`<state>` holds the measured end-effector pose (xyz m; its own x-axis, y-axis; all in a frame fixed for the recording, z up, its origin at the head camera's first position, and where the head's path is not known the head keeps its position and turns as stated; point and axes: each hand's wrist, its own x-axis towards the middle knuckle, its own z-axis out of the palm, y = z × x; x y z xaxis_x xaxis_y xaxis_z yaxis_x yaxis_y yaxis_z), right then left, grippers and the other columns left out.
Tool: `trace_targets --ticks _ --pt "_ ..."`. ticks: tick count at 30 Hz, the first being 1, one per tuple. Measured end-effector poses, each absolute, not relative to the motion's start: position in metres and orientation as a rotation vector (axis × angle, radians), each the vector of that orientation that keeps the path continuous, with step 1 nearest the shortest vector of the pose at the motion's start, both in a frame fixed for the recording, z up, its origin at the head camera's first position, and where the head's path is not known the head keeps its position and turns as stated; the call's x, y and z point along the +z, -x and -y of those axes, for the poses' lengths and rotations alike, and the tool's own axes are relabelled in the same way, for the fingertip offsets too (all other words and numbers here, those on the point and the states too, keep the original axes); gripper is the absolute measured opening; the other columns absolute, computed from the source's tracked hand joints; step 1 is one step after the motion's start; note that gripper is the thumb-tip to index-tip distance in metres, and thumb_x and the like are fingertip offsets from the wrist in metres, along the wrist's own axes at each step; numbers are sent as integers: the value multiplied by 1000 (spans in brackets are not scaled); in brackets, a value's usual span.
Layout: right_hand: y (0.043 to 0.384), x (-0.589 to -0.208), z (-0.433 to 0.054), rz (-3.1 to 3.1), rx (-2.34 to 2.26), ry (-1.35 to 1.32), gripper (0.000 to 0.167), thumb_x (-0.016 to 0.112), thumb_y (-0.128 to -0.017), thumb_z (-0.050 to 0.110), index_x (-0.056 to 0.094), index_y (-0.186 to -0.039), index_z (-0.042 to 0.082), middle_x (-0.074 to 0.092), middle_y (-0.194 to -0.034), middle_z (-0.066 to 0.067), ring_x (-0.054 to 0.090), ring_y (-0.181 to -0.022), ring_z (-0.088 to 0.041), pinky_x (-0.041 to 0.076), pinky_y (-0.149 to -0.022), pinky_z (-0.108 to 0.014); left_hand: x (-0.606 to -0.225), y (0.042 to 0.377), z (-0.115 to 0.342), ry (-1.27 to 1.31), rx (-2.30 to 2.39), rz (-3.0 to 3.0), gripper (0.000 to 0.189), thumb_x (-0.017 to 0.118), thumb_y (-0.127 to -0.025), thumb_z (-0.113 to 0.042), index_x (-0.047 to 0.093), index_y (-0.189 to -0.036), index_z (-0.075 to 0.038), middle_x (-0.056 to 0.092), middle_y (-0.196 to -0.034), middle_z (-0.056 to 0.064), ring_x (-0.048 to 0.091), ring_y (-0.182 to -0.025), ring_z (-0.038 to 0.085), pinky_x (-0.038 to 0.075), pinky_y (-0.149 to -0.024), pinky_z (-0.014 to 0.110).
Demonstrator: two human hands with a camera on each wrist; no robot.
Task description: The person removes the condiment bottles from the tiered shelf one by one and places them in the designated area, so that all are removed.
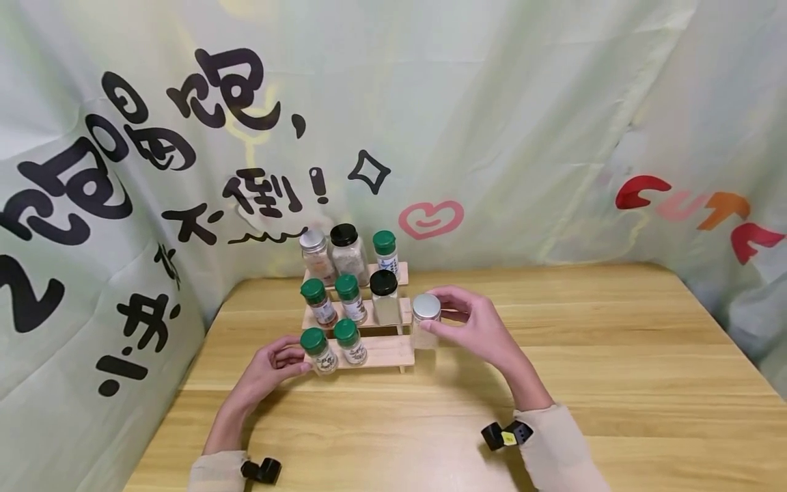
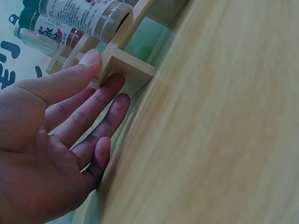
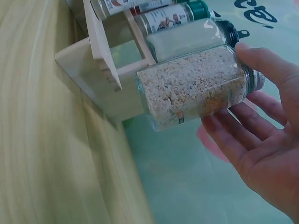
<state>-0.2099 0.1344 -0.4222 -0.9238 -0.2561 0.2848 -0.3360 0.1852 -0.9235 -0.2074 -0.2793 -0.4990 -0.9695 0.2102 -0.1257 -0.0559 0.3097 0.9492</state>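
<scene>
A three-tier wooden spice rack stands on the table. At its left end, my left hand holds the lowest tier, thumb and fingers about the end piece. My right hand grips a clear glass jar with a silver lid, full of coarse pale grains. This jar hangs tilted just off the rack's right end. Two green-capped bottles stand at the left and middle of the front tier. Behind them, the middle tier bears two more green-capped bottles and a black-capped jar.
On the top tier are a silver-lidded jar, a taller black-lidded jar and a green-capped bottle. A printed cloth curtain rises behind the wooden table and along its left side.
</scene>
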Motion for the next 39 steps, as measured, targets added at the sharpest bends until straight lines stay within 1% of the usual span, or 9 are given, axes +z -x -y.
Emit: trace_targets --ticks 4,9,11,14,17,21,27,32,39 --pt "217 -426 -140 2355 1859 -566 44 87 -85 13 69 -124 5 72 -115 -11 69 -105 -28 57 -92 -34 -498 206 281 -171 1735 -2345 55 78 -92 -8 52 -138 8 69 -120 22 68 -104 18 55 -89 25" --pt "230 -428 -147 2346 1848 -553 46 86 -86 11 67 -127 3 70 -119 -13 68 -108 -30 56 -95 -40 -499 206 282 -175 1751 -2343 55 79 -91 -10 54 -138 6 69 -120 20 67 -105 20 54 -89 24" --pt "236 -428 -150 2344 1844 -560 46 85 -86 9 66 -127 2 69 -120 -14 67 -110 -31 56 -95 -39 -502 206 281 -166 1745 -2346 55 80 -91 -11 54 -137 5 69 -120 19 67 -105 21 54 -89 24" --pt "247 -427 -155 2362 1849 -578 47 84 -87 7 65 -129 1 67 -123 -17 66 -114 -34 56 -94 -35 -504 206 280 -139 1742 -2346 56 81 -90 -11 55 -137 4 70 -120 18 67 -105 22 55 -89 25" --pt "258 -426 -159 2376 1838 -583 46 83 -87 6 65 -129 -2 66 -124 -19 66 -116 -37 56 -94 -36 -504 206 280 -133 1738 -2347 57 81 -90 -13 54 -138 4 70 -120 18 67 -106 22 54 -89 24" --pt "271 -427 -162 2389 1801 -581 44 83 -87 7 66 -126 -2 67 -122 -20 66 -115 -36 56 -93 -39 -501 207 280 -145 1733 -2352 57 80 -92 -13 53 -139 5 69 -120 18 66 -106 21 54 -89 23" --pt "287 -436 -159 2426 1825 -547 44 83 -88 9 66 -127 -1 67 -123 -19 65 -117 -37 57 -89 -30 -503 205 281 -98 1730 -2353 56 81 -90 -12 56 -138 3 70 -120 16 67 -106 21 54 -89 24" --pt "297 -445 -156 2461 1835 -520 46 82 -89 10 64 -130 -2 66 -127 -21 63 -121 -37 56 -91 -30 -505 206 281 -96 1728 -2344 58 82 -90 -14 56 -139 1 70 -122 17 67 -110 25 54 -90 25" --pt "306 -453 -155 2497 1819 -500 47 80 -91 10 63 -133 -1 65 -130 -20 62 -123 -36 55 -96 -35 -503 207 282 -166 1738 -2334 55 80 -91 -12 56 -138 2 70 -121 17 68 -108 17 54 -90 24"
